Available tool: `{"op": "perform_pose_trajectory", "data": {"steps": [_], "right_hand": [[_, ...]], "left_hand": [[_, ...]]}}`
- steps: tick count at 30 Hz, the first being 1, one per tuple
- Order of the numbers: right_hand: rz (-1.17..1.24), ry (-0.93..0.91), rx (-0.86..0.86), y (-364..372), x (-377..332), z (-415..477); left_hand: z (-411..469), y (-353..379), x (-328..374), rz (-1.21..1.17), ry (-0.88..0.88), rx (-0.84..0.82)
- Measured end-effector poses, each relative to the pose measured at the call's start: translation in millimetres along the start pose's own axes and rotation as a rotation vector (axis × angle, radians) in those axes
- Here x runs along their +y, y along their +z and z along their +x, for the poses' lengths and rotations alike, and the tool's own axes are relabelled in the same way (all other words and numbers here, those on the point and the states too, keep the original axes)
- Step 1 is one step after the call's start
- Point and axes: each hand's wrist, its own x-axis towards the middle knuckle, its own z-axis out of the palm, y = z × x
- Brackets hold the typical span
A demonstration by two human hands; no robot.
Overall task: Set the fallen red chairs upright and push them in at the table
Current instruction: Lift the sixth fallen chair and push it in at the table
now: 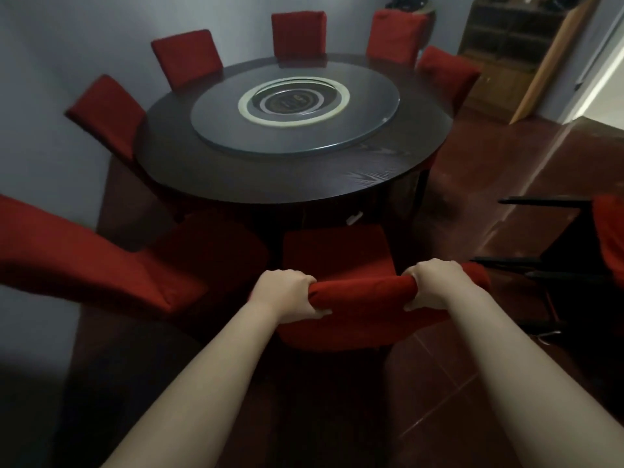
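Note:
A red chair (337,255) stands upright in front of me, its seat facing the round dark table (256,177). My left hand (287,295) and my right hand (435,285) both grip the top edge of its backrest, one at each end. At the right edge a fallen red chair (607,238) lies on its side, its black legs pointing left over the floor. Another red chair (101,265) stands at my left beside the table. Several more red chairs (299,33) stand upright round the table's far side.
A glass turntable (297,113) sits on the table's middle. A wooden cabinet (506,45) stands at the back right next to a doorway. Dark red floor tiles (489,163) run along the right. A grey wall closes the left side.

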Motion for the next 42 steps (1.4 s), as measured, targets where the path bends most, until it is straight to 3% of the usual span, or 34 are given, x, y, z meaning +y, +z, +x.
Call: {"op": "perform_pose_trajectory", "data": {"steps": [11,18,25,32,42], "right_hand": [[-0.012,-0.113,-0.013,-0.5,5.5,-3.7],[-0.045,-0.145,-0.035,-1.3,10.5,-4.3],[-0.038,-0.165,-0.087,-8.0,10.8,2.1],[-0.072,-0.209,-0.235,-26.6,12.3,17.4],[-0.061,-0.231,-0.236,-91.7,12.7,77.2]], "left_hand": [[-20.7,2.6,19.5,0.029,-0.079,-0.039],[-21.0,-13.0,29.3,-0.033,-0.124,-0.227],[-20.6,-14.3,27.2,-0.018,-0.127,-0.226],[1.8,-35.5,24.8,-0.093,-0.131,-0.436],[54.0,-72.4,-17.9,-0.164,-0.191,-0.358]]}}
